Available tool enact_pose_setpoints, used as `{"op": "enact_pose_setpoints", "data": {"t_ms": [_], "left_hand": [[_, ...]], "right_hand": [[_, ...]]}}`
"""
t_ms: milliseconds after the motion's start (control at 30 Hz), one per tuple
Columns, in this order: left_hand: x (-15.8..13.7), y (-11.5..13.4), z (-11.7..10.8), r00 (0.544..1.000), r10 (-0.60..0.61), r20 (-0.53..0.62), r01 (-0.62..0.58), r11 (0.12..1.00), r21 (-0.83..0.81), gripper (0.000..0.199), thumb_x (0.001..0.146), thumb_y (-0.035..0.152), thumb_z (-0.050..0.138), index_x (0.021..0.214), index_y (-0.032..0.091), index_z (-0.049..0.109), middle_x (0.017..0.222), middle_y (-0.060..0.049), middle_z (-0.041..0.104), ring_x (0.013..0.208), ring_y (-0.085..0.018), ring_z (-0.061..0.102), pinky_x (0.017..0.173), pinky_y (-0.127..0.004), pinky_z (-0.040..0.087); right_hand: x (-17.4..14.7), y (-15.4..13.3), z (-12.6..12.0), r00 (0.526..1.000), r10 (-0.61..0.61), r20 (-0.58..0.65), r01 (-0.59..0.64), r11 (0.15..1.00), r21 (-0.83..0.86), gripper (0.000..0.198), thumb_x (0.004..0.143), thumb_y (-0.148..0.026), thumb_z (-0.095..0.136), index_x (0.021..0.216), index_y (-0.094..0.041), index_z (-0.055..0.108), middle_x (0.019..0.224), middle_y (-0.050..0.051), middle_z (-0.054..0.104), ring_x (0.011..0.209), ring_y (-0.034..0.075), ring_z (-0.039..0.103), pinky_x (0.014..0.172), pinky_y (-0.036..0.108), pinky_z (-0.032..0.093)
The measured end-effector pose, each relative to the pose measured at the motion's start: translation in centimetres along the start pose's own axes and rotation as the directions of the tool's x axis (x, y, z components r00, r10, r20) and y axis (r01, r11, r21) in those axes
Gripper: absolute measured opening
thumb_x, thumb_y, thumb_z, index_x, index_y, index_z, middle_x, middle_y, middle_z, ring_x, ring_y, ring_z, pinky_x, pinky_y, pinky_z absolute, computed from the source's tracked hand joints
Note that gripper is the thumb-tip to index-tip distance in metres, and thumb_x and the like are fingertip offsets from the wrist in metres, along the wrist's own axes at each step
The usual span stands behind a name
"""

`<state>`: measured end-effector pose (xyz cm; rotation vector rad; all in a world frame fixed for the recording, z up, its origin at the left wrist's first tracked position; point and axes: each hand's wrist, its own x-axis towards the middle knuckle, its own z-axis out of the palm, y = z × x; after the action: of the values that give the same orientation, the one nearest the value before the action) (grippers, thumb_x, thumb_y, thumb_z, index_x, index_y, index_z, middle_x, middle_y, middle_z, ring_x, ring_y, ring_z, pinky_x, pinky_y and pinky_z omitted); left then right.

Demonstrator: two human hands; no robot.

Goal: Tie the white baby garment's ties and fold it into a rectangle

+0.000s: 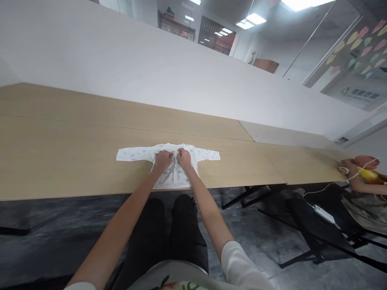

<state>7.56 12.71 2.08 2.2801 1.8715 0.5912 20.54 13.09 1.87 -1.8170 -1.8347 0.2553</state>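
Observation:
A small white baby shirt [178,177] with a faint scattered print lies spread on the wooden table, its sleeves stretched out to both sides. Its lower hem reaches the table's near edge. My left hand [163,159] rests on the left chest, fingers curled and pinching cloth beside the front opening. On the other side of that opening, my right hand [184,157] is closed on the fabric near the neckline. A raised fold runs down the middle between the hands. The fingertips are partly hidden.
The long wooden table [75,161] runs along a white wall [121,68] with glass above it. At the far right another person [365,177] sits at the table. A black folding chair [317,225] with a white power strip [324,213] and cable stands on the right.

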Motion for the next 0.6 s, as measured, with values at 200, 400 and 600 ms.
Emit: {"op": "enact_pose_setpoints", "data": {"t_ms": [200, 400, 600], "left_hand": [[-0.8, 0.2, -0.3, 0.996, 0.077, 0.035, -0.077, 0.997, 0.012, 0.039, 0.091, 0.031, 0.038, 0.101, 0.020, 0.075, 0.109, -0.015, 0.067, 0.107, -0.031, 0.057, 0.095, -0.044, 0.038], [-1.0, 0.9, -1.0, 0.996, 0.000, 0.093, -0.004, 0.999, 0.036, 0.038, 0.088, 0.027, 0.040, 0.095, 0.017, 0.075, 0.103, -0.016, 0.069, 0.104, -0.031, 0.060, 0.092, -0.045, 0.042], [-1.1, 0.7, -0.9, 0.989, -0.053, 0.142, 0.070, 0.990, -0.121, 0.039, 0.085, 0.024, 0.042, 0.103, 0.023, 0.076, 0.105, -0.008, 0.073, 0.100, -0.025, 0.064, 0.090, -0.035, 0.046]], "right_hand": [[-0.4, 0.0, -0.7, 1.000, -0.020, 0.005, 0.020, 1.000, 0.022, 0.029, 0.088, -0.008, 0.048, 0.102, -0.013, 0.072, 0.109, 0.011, 0.071, 0.103, 0.017, 0.063, 0.091, 0.023, 0.043], [-1.2, -1.0, -1.6, 0.985, 0.033, 0.168, -0.030, 0.999, -0.019, 0.022, 0.090, -0.029, 0.058, 0.090, -0.016, 0.075, 0.091, 0.009, 0.075, 0.085, 0.018, 0.066, 0.073, 0.023, 0.044], [-1.3, -1.6, -1.9, 0.974, 0.057, 0.220, -0.028, 0.991, -0.133, 0.018, 0.084, -0.025, 0.063, 0.093, -0.014, 0.074, 0.096, 0.012, 0.074, 0.089, 0.020, 0.067, 0.072, 0.023, 0.045]]}}
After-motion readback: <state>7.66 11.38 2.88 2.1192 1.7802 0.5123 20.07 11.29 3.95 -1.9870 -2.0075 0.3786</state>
